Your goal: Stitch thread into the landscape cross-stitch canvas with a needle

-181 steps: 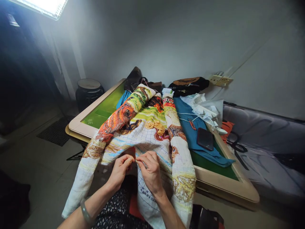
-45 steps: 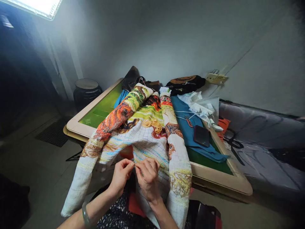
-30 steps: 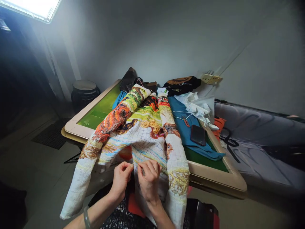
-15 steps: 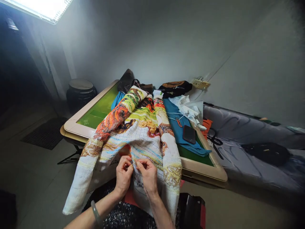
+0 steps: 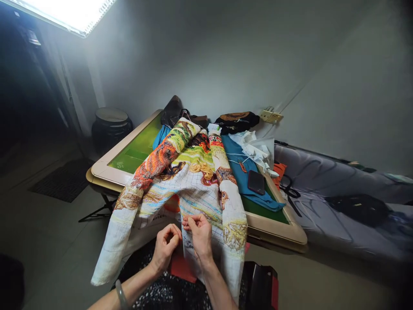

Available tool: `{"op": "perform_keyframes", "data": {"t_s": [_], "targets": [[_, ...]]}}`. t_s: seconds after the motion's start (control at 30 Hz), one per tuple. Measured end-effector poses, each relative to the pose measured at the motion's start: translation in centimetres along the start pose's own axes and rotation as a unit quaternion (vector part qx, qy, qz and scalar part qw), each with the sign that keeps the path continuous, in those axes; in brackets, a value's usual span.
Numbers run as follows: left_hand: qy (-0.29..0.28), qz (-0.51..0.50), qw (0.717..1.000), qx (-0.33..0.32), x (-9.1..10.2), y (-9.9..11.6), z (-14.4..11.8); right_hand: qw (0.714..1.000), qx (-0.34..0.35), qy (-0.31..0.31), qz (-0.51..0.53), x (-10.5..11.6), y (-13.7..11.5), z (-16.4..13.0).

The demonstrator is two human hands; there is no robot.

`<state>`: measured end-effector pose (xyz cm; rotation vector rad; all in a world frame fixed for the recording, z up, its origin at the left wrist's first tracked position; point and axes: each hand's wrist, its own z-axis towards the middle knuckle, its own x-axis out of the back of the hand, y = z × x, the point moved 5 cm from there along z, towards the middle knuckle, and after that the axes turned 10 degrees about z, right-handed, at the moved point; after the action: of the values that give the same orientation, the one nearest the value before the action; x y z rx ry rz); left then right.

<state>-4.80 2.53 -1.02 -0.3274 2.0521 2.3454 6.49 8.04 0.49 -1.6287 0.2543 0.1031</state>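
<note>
A large cross-stitch cloth (image 5: 193, 181), gridded white with orange, green and yellow stitched pictures, drapes from the green-topped table (image 5: 135, 148) down onto my lap. My right hand (image 5: 200, 234) pinches the cloth's near edge between thumb and fingers. My left hand (image 5: 165, 247), a pale bangle on its wrist, is curled just left of it and slightly lower, fingers closed by the cloth's edge. Whether a needle or thread is in either hand is too small to tell.
A dark phone (image 5: 256, 182) lies on blue fabric (image 5: 248, 172) on the table, beside white cables and plastic (image 5: 258, 148). Dark bags (image 5: 237, 120) sit at the far edge. Scissors (image 5: 288, 193) rest on a grey couch (image 5: 338, 202) to the right. A dark pot (image 5: 111, 127) stands on the floor.
My left hand has dropped a little below and away from my right, which now holds the cloth edge alone. The view has swung right since a second ago.
</note>
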Motion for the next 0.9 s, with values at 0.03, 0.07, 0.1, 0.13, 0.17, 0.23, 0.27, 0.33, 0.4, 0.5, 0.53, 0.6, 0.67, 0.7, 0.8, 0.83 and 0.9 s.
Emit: {"op": "perform_keyframes", "data": {"t_s": [0.03, 0.07, 0.1, 0.13, 0.17, 0.23, 0.27, 0.33, 0.4, 0.5, 0.53, 0.6, 0.67, 0.7, 0.8, 0.83, 0.9], "targets": [[-0.017, 0.014, 0.999, 0.04, 0.2, -1.2, -0.5, 1.0, 0.001, 0.003, 0.001, -0.1, 0.1, 0.1], [-0.034, 0.028, 0.995, 0.094, 0.5, -2.7, -0.9, 1.0, 0.004, 0.007, 0.003, -0.1, 0.1, 0.1], [-0.045, 0.041, 0.986, 0.158, 0.8, -4.3, -1.5, 1.0, 0.007, 0.011, 0.006, 0.0, 0.1, 0.2], [-0.042, 0.045, 0.972, 0.226, 1.3, -5.9, -2.0, 1.0, 0.011, 0.013, 0.007, 0.1, 0.1, 0.2], [-0.027, 0.031, 0.955, 0.293, 1.9, -7.5, -2.4, 1.0, 0.015, 0.013, 0.008, 0.2, 0.0, 0.3], [0.03, -0.04, 0.929, 0.366, 2.9, -9.6, -2.6, 1.0, 0.022, 0.009, 0.004, 0.5, -0.3, 0.5], [0.057, -0.088, 0.925, 0.364, 3.0, -10.1, -2.2, 1.0, 0.024, 0.005, 0.002, 0.7, -0.4, 0.6], [0.103, -0.178, 0.927, 0.314, 3.0, -10.2, -0.8, 1.0, 0.021, -0.005, -0.001, 1.0, -0.5, 0.7], [0.127, -0.235, 0.927, 0.265, 2.6, -9.8, 0.4, 1.0, 0.013, -0.014, -0.001, 1.3, -0.4, 0.9], [0.123, -0.237, 0.931, 0.247, 1.9, -9.2, 0.8, 1.0, 0.007, -0.028, 0.002, 1.6, -0.4, 0.9], [0.12, -0.219, 0.935, 0.252, 1.9, -9.1, 0.5, 0.999, 0.005, -0.032, 0.004, 1.7, -0.4, 0.9], [0.131, -0.177, 0.94, 0.262, 2.2, -8.6, -0.4, 0.999, 0.0, -0.043, 0.009, 1.8, -0.4, 0.8], [0.172, -0.149, 0.941, 0.25, 2.9, -7.5, -1.0, 0.999, 0.0, -0.053, 0.01, 1.7, -0.5, 0.7], [0.19, -0.15, 0.941, 0.235, 3.1, -6.7, -1.1, 0.998, 0.003, -0.057, 0.008, 1.6, -0.6, 0.7], [0.185, -0.203, 0.937, 0.214, 2.7, -4.0, -0.4, 0.998, 0.013, -0.059, -0.002, 1.4, -0.9, 0.7], [0.161, -0.228, 0.933, 0.226, 2.1, -3.1, 0.0, 0.998, 0.016, -0.06, -0.003, 1.3, -1.0, 0.7], [0.092, -0.275, 0.921, 0.261, 0.6, -1.7, 0.8, 0.998, 0.019, -0.067, -0.007, 1.1, -1.3, 0.6]]}}
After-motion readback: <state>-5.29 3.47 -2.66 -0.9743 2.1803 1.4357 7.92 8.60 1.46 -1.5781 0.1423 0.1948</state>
